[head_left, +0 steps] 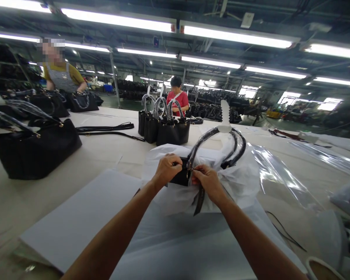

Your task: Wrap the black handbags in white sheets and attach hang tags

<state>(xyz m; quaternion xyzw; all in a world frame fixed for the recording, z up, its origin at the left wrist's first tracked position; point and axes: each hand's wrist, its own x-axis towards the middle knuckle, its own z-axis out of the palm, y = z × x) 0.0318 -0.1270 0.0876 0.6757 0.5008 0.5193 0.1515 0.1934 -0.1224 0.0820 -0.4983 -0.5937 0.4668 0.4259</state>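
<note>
A black handbag (178, 177) stands in front of me, mostly covered by white tissue paper (239, 182). Its dark handles (203, 139) arch up in clear wrap, with a white toothed plastic strip (225, 113) around their top. My left hand (167, 169) is closed in a pinch by the bare black part, left of the handle's base. Just right of the gold ring there, my right hand (208, 181) pinches something small and thin that I cannot make out. Below the right fingers hangs a dark strap end (199, 200).
More black handbags stand at left (43, 149) and at the back centre (173, 134). Black straps (105, 128) lie between them. White sheets (84, 217) are at front left, clear plastic (282, 175) at right. Two people (64, 76) (178, 97) stand beyond the table.
</note>
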